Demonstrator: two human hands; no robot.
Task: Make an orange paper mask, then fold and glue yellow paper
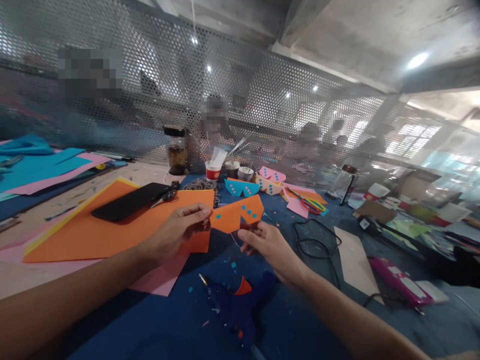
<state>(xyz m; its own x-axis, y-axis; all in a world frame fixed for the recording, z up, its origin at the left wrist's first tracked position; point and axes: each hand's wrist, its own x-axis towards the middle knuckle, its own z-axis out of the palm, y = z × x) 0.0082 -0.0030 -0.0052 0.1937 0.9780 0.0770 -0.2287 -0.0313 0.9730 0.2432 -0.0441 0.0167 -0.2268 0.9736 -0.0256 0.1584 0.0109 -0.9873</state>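
Note:
An orange paper eye mask point(228, 216) with small blue squares stuck on it is held up over the table. My left hand point(189, 222) pinches its left end between thumb and fingers. Just under the mask's right half, my right hand point(264, 242) is closed; a thin cord point(234, 240) runs from below the mask to its fingertips. Part of those fingers is hidden behind the mask's lower edge. Below both hands, a dark blue glue gun point(236, 305) with a red trigger lies on the blue table. Small blue paper scraps point(233, 265) lie near it.
Orange sheets point(150, 240) carry a black phone point(129, 201) and small snips point(165, 194). Behind stand finished-looking masks point(242, 188), paper cups point(213, 171) and a jar point(176, 155). Scissors point(311, 205), a black cable point(317, 240) and a magenta device point(401, 282) lie rightward.

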